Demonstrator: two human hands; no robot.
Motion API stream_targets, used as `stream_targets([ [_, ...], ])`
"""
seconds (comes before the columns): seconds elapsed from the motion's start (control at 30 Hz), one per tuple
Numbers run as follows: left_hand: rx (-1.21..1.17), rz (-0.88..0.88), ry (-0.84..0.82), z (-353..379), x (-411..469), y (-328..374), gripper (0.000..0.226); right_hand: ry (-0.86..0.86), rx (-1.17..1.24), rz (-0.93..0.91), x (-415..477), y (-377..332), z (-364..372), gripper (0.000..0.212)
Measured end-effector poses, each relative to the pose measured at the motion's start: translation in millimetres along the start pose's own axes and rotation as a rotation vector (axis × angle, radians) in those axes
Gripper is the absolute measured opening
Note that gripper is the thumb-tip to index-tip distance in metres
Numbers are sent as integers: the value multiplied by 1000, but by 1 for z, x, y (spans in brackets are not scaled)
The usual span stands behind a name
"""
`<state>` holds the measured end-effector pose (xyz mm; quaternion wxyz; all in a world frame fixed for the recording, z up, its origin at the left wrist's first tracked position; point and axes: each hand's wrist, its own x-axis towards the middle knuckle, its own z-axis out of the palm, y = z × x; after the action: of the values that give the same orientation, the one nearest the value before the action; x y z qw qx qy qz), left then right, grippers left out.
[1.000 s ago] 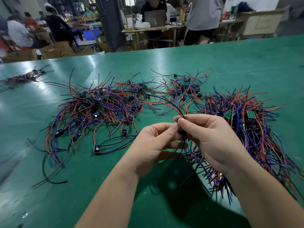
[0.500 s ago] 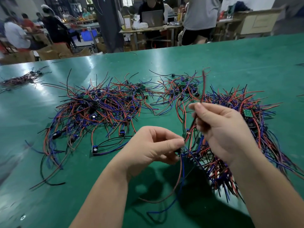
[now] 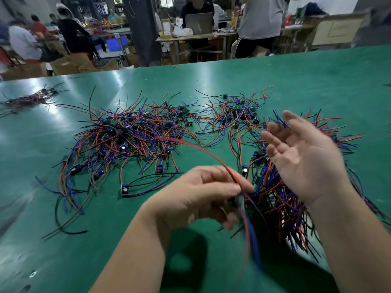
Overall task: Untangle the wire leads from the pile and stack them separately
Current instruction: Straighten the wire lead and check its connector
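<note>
One wire lead (image 3: pixel 211 154) is sitting in the left hand (image 3: pixel 201 193), whose curled fingers are pinching it just above the green worktop (image 3: pixel 317 81). Its red strand is arcing up and away to the left over the big tangled pile (image 3: pixel 131 140), while its blue and red tails are hanging below the grip in a blur. The right hand (image 3: pixel 304 157) is hovering palm up with its fingers spread wide, holding nothing. It is floating over the dense right-hand heap (image 3: pixel 279 208) of red, blue and black leads, which is lying just beside the left hand. Beyond, a smaller cluster (image 3: pixel 234 115) with little green boards is lying between the two larger heaps. Far off at the worktop's left edge, a tidy bundle (image 3: pixel 27 100) of leads is lying well apart from everything else. Behind the worktop, people are sitting and standing at benches, one at a laptop (image 3: pixel 198 23).
</note>
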<state>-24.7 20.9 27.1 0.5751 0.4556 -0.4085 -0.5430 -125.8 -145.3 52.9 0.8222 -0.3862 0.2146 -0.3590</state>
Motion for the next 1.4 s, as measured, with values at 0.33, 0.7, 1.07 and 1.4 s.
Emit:
stream_targets([
  [0.33,61,385,623,-9,13,-1,24,-401,-318,222,-16,27,12,43],
  [0.7,53,181,492,1,18,-7,23,-278,-530,66,-9,28,4,25],
  [1.07,411,-221,252,-1,10,-13,20,-9,-358,-184,-4,11,0,19],
  [1.4,49,-67,623,-12,15,-8,9,168,-233,-559,-1,5,-4,16],
])
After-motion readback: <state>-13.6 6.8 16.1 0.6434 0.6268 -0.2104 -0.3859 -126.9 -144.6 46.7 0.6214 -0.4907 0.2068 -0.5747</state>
